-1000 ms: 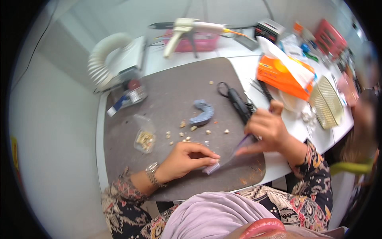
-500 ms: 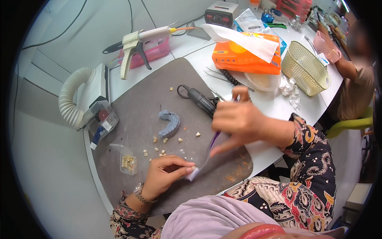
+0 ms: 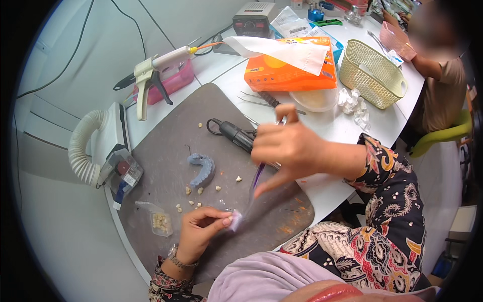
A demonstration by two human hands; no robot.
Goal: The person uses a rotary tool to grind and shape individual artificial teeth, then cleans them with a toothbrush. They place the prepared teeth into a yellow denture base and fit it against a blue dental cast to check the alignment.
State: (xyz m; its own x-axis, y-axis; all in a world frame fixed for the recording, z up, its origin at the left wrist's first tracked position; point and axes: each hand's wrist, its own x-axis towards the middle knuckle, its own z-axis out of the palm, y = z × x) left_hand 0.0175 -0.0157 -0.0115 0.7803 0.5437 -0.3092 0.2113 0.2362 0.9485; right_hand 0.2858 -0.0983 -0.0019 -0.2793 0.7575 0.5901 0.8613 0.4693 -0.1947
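My left hand (image 3: 205,227) pinches a small whitish-lilac piece (image 3: 235,221) between thumb and fingertips, low over the grey mat. Above and to the right, my right hand (image 3: 294,151) is curled around a slim purple-handled tool (image 3: 258,175), thumb stretched down along it. Its lower end looks pale, blurred by motion, and points at the lilac piece; whether they touch I cannot tell. A blue-grey dental arch model (image 3: 203,171) lies beyond my left hand. Several loose cream-coloured teeth (image 3: 218,188) are scattered near it. More teeth fill a small clear box (image 3: 161,221) with its lid open.
A black rotary handpiece (image 3: 235,135) lies on the mat (image 3: 171,146) behind my right hand. Farther off are an orange tissue pack (image 3: 282,73), a dispensing gun (image 3: 146,80) on a pink basket, and a pale green basket (image 3: 372,75). A ribbed white hose (image 3: 83,146) stands left. Another person sits far right.
The whole view has shifted, so the mat and most things on it appear farther left. Both hands keep their grips, and the right hand stays above the lilac piece.
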